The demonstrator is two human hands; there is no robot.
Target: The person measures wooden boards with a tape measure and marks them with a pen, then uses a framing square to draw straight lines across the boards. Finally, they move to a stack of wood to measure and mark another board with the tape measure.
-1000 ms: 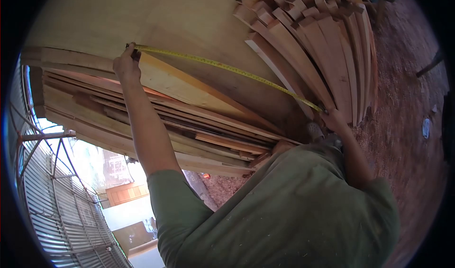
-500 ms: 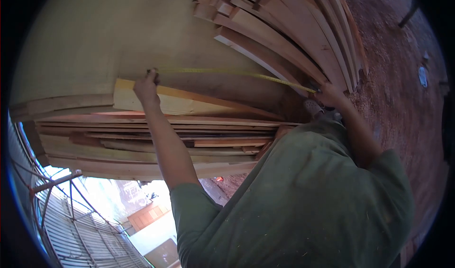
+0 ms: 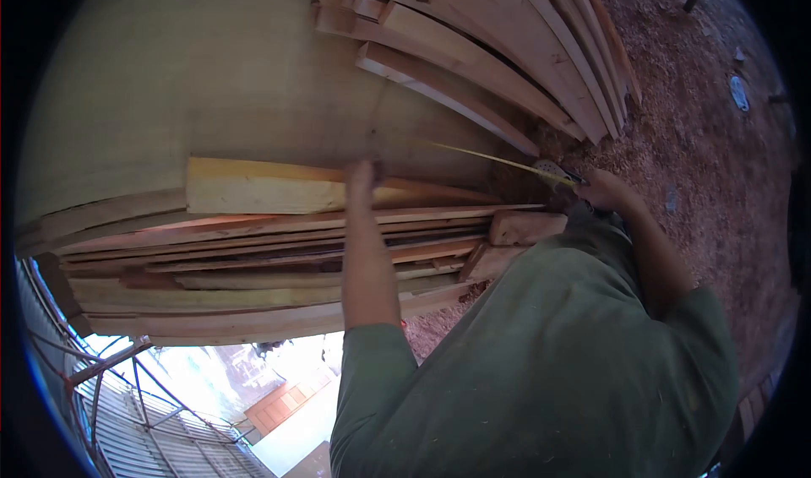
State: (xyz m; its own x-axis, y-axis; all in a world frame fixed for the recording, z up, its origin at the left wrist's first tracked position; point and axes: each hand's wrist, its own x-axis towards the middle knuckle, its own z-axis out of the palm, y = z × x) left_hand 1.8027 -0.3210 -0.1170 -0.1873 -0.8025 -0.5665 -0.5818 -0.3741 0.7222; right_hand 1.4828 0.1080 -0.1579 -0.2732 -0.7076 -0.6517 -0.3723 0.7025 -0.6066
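Note:
My right hand (image 3: 606,192) is closed at the right end of a yellow tape measure (image 3: 498,159), beside my shoe (image 3: 553,172). From there the thin blade stretches left over the boards and fades into blur. My left hand (image 3: 363,174) is smeared by motion over a pale yellow-edged plank (image 3: 270,187); its fingers cannot be made out, nor whether they touch the blade. A large flat sheet (image 3: 211,81) lies beyond both hands.
Several stacked boards (image 3: 507,47) fan out at the upper right. More long boards (image 3: 253,279) lie along the near side. Wood shavings (image 3: 676,140) cover the ground at right. A metal frame (image 3: 110,360) and corrugated sheeting (image 3: 152,419) stand at lower left.
My left hand has swept right and a little down, closer to my right hand. Less of the yellow blade shows between them. My right hand has shifted slightly right and down.

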